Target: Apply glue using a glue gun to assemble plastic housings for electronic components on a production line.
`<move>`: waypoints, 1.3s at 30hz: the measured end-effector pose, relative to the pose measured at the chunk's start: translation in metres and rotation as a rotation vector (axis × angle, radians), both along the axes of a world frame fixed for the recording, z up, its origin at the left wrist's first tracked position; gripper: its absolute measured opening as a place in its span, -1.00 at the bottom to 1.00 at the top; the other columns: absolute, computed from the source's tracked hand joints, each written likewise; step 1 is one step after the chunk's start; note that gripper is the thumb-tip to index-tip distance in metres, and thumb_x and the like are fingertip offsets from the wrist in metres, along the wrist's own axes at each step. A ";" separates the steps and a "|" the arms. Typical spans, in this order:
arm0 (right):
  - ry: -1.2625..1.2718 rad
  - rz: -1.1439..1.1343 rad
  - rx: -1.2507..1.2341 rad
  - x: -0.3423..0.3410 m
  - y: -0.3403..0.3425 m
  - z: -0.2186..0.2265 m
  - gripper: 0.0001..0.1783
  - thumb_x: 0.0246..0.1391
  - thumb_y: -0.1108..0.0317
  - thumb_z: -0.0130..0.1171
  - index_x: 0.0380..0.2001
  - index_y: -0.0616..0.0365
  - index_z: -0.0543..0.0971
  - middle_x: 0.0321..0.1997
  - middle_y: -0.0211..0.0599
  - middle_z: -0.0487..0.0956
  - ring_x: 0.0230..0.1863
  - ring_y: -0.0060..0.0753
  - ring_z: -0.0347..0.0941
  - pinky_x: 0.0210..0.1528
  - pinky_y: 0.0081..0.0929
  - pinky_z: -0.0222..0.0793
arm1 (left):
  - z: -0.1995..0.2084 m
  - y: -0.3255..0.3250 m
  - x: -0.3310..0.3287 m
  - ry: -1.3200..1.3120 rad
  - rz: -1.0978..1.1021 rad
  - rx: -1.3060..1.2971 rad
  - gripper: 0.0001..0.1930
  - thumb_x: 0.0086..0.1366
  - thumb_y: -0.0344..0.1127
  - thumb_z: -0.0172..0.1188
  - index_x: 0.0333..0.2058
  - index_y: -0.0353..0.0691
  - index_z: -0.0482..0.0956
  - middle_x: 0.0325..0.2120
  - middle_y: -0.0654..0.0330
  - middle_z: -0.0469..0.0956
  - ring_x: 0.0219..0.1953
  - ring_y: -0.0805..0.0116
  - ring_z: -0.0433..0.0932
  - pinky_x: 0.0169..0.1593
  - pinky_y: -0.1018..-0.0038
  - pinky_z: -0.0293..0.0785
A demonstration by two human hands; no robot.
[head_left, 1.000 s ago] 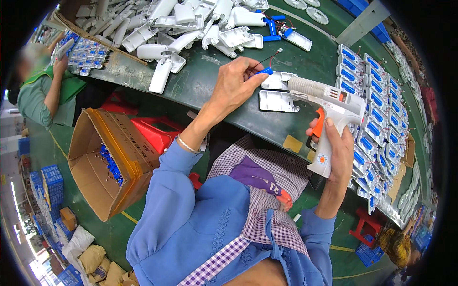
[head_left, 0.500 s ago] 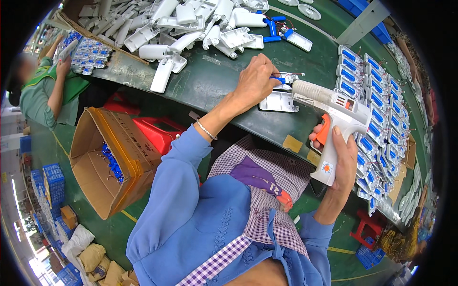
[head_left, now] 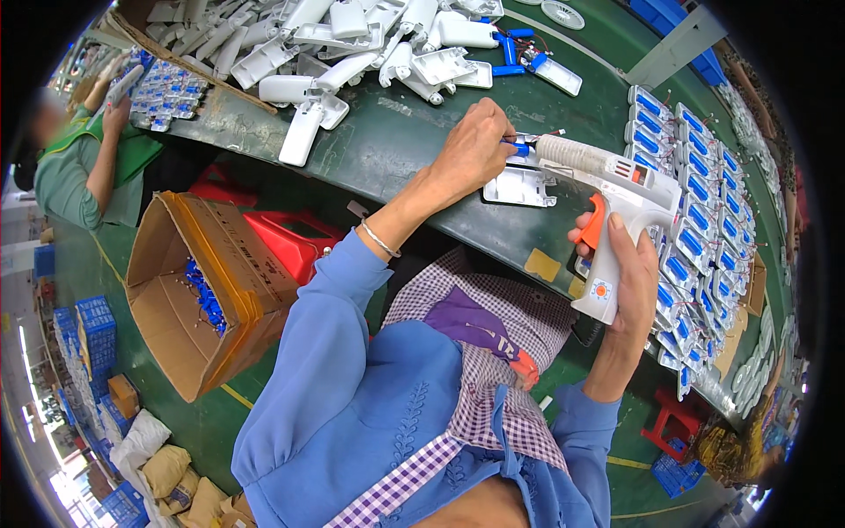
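White glue gun [head_left: 616,189], nozzle seemingly up-left

Near middle of bench [head_left: 396,167]: flat casing [head_left: 519,187], left hand [head_left: 471,151] just above it, touching. Right of that: glue gun [head_left: 616,207] in right hand [head_left: 629,282], nozzle pointing left toward left hand, above casing. Behind, at far edge: heap of plastic shells [head_left: 352,44]. Along right side of bench: rows of battery parts [head_left: 695,202], just beside gun. Left and below bench, on floor: open cardboard box [head_left: 198,295] with small parts in it; stool [head_left: 286,242] between box and bench. Far left: another person [head_left: 84,167] at bench end
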State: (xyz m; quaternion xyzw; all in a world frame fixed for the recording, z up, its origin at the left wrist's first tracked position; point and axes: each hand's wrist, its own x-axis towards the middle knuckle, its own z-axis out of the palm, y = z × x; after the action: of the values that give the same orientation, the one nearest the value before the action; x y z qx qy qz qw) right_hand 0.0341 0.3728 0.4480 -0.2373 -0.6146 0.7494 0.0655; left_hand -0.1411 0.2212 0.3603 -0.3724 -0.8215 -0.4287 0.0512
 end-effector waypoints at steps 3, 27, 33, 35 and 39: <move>-0.007 0.007 0.034 -0.002 -0.001 0.001 -0.60 0.24 0.30 -0.03 0.02 0.39 0.37 -0.28 -0.14 0.57 -0.34 -0.41 0.52 -0.32 -0.57 0.38 | 0.000 0.000 0.002 0.010 0.010 0.000 -0.86 0.04 -0.47 0.24 -0.42 -0.43 0.55 -0.34 -0.01 0.46 -0.26 0.07 0.49 -0.17 0.28 0.43; 0.011 -0.028 0.016 0.020 -0.001 -0.002 -0.65 0.23 0.28 -0.02 -0.05 0.33 0.39 -0.33 -0.20 0.55 -0.40 -0.45 0.49 -0.34 -0.57 0.38 | 0.000 0.002 -0.004 0.077 0.005 0.073 -0.84 0.05 -0.42 0.25 -0.41 -0.38 0.53 -0.38 0.00 0.47 -0.31 0.06 0.48 -0.22 0.28 0.41; 0.137 -0.007 -0.120 0.020 -0.004 0.003 -0.58 0.26 0.32 -0.11 0.07 0.42 0.28 -0.08 0.12 0.51 -0.10 -0.08 0.53 -0.12 -0.25 0.57 | 0.029 0.020 -0.050 0.338 0.141 -0.001 -0.87 0.05 -0.40 0.26 -0.44 -0.31 0.55 -0.39 0.02 0.48 -0.27 0.02 0.49 -0.24 0.22 0.44; 0.152 -0.004 -0.115 0.020 -0.007 0.005 -0.57 0.27 0.30 -0.12 0.08 0.41 0.27 -0.06 0.13 0.50 -0.08 -0.07 0.52 -0.11 -0.24 0.56 | 0.030 0.036 -0.070 0.401 0.199 -0.122 -0.86 0.01 -0.39 0.29 -0.46 -0.30 0.56 -0.36 0.01 0.47 -0.22 0.02 0.48 -0.22 0.20 0.47; 0.146 -0.043 -0.129 0.027 -0.006 0.003 -0.55 0.24 0.28 -0.07 0.07 0.42 0.29 -0.06 0.14 0.50 -0.08 -0.04 0.52 -0.12 -0.23 0.57 | 0.008 0.064 -0.093 0.563 0.217 -0.337 -0.87 0.07 -0.42 0.04 -0.53 -0.35 0.52 -0.35 -0.08 0.46 -0.21 -0.02 0.46 -0.30 0.11 0.48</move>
State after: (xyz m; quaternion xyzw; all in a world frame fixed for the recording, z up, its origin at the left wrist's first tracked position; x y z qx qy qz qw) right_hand 0.0615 0.3666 0.4505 -0.1987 -0.5536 0.8011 0.1108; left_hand -0.2340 0.2857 0.3680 -0.3900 -0.8691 -0.1596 0.2591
